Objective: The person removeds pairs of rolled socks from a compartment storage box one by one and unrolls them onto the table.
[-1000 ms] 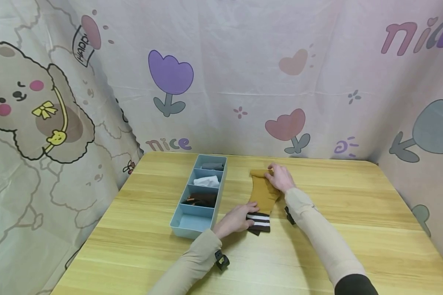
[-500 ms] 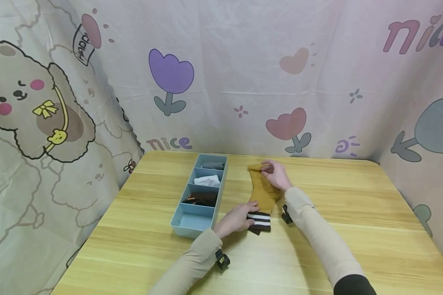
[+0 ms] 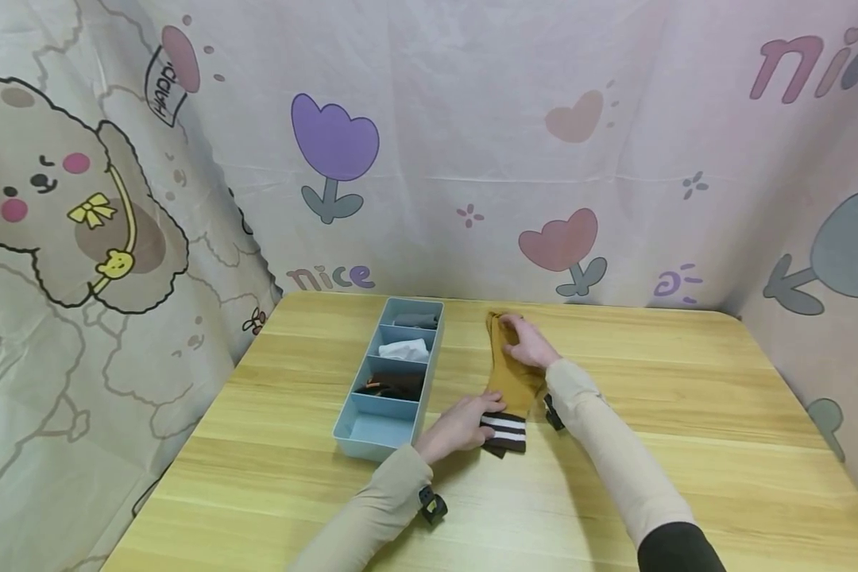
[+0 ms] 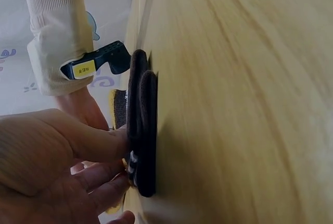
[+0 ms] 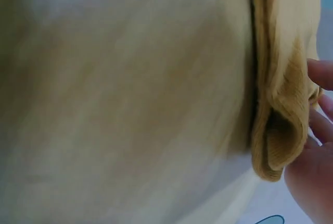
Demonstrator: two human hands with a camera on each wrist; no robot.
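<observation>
In the head view, mustard socks [image 3: 512, 385] with dark brown, white-striped cuffs [image 3: 504, 433] lie lengthwise right of the box. My left hand [image 3: 460, 427] rests on the cuff end, fingers on the fabric. Seen from the left wrist, the thumb [image 4: 106, 143] touches the folded dark cuff layers [image 4: 143, 125]. My right hand [image 3: 532, 343] is at the far toe end, its fingertips touching the mustard fabric. The right wrist view shows the sock edge curled into a loop [image 5: 283, 138], with fingers [image 5: 321, 73] against its outer side.
A light blue divided box [image 3: 430, 381] stands left of the socks. Its compartments hold a grey bundle [image 3: 416, 320], a white bundle [image 3: 403, 350] and a dark brown bundle [image 3: 396, 386]; its nearest compartment is bare. A printed curtain [image 3: 429, 143] hangs behind the wooden table [image 3: 686, 445].
The rolled toe edge has been spread away from me, and the far end now looks narrower and gathered. My right hand has shifted slightly left over it; the left hand stays on the cuffs.
</observation>
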